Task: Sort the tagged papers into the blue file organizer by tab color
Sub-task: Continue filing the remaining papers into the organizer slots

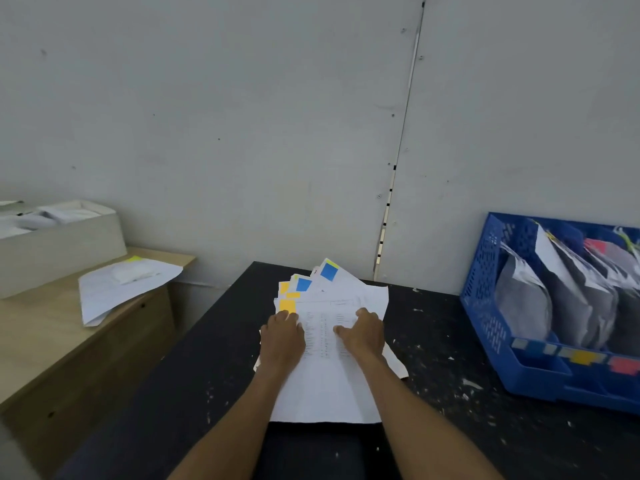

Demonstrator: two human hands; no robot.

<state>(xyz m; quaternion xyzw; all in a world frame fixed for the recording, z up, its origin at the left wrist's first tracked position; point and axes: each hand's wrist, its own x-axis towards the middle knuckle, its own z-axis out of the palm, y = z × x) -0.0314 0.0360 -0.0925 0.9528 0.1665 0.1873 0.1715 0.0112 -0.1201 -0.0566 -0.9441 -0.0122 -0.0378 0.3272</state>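
A fanned pile of white tagged papers (325, 382) lies on the dark table (450, 358) in front of me. Orange tabs (287, 305) and blue tabs (328, 271) show at the pile's far edge. My left hand (282, 336) rests flat on the pile's left side, fingers just below an orange tab. My right hand (363, 332) lies on the top sheet to the right, fingers spread. The blue file organizer (491, 317) stands at the table's right, holding several papers, with coloured labels along its front.
A wooden cabinet (52, 341) stands to the left with loose papers (121, 289) and a white box (59, 244) on it. A grey wall runs behind the table. White specks litter the table top.
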